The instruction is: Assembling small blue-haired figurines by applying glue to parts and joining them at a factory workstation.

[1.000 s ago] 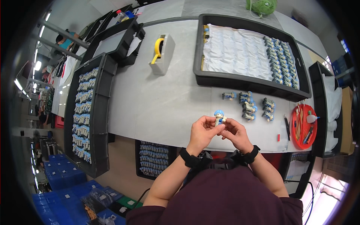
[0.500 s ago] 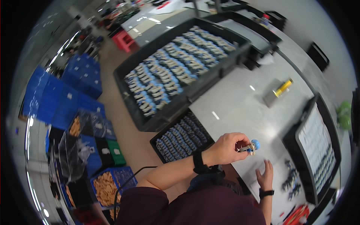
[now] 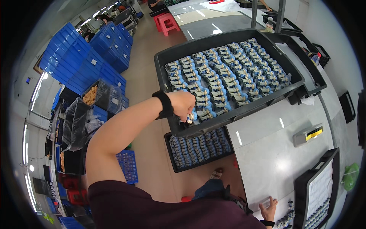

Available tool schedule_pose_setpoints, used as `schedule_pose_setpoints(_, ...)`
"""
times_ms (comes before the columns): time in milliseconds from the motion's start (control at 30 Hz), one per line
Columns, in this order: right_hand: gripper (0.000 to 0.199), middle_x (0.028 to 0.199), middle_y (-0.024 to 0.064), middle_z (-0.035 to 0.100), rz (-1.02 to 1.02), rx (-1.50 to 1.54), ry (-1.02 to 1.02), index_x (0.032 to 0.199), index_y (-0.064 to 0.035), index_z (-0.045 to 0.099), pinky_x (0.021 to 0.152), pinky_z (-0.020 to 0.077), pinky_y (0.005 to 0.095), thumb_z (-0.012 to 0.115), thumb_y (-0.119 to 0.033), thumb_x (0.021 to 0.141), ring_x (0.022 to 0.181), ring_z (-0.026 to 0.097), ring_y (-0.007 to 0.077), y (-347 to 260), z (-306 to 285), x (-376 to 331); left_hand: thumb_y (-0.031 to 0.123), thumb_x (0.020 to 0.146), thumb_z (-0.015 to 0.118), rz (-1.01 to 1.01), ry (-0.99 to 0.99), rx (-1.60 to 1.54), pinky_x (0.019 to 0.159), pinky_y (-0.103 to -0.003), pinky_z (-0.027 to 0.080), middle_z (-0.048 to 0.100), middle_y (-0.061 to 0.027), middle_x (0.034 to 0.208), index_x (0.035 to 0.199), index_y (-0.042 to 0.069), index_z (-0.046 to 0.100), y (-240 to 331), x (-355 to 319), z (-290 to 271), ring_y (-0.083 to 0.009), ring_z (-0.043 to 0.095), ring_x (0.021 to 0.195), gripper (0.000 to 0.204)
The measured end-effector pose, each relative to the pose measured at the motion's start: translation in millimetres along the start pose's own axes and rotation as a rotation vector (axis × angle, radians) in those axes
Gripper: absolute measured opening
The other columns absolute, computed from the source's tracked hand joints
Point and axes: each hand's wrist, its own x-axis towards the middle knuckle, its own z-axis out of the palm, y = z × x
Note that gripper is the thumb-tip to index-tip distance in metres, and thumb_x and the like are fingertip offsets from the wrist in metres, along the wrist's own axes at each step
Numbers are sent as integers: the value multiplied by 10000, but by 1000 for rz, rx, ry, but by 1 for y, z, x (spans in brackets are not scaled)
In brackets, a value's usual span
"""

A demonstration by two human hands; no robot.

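Observation:
My left hand reaches over the near left corner of a large black tray. Its fingers pinch a small blue-haired figurine, low beside the end of a row. Rows of similar figurines lie on their sides across that tray. My right hand rests on the grey table with fingers spread, holding nothing. Close to it lie several loose dark-and-blue figurine parts. To their right a black tray with a white liner holds rows of similar parts along its near side.
Below the large tray sits another black tray of dark-and-blue parts. A tape dispenser stands on the table. Blue crates are stacked left across the aisle, with red stools at the far end. A green bag hangs at right.
My left hand has carried the figurine from above the table to the large tray's near left corner. My right hand stays spread on the table. The view has shifted.

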Motion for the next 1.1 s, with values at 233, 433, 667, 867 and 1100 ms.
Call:
schedule_pose_setpoints(233,714,1237,348,339,-10,37,41,1195,0,439,1023,235,415,709,-250,584,1219,250,467,-2,-1,-3,169,555,766,-1,-289,115,577,-352,458,617,-136,705,718,-17,613,6,41,11,-261,589,675,290)
schedule_pose_setpoints(433,737,1282,383,247,-17,113,34,1194,-3,449,1014,250,431,717,-272,563,1252,168,481,3,2,0,124,658,666,36,-283,134,615,-374,468,632,-163,750,755,-18,647,7,38,19,-301,599,709,173)
schedule_pose_setpoints(667,678,1129,319,381,-94,111,152,1120,21,484,960,317,434,718,-233,537,1145,303,478,4,5,-4,103,698,590,84,-208,235,610,-398,462,603,-202,709,707,-46,618,26,31,11,-325,587,697,152)
schedule_pose_setpoints(867,707,1237,353,277,-53,164,81,1160,-13,472,987,299,441,723,-256,545,1198,216,506,6,4,-5,82,663,566,9,-313,325,605,-404,453,606,-182,703,727,-26,623,27,48,21,-328,584,696,138)
schedule_pose_setpoints(1100,656,1216,320,314,-76,133,101,1125,-7,495,972,327,431,714,-250,556,1198,231,488,6,4,-8,88,702,563,-116,-437,14,584,-316,479,638,-118,688,802,-23,638,29,31,6,-202,633,658,167)
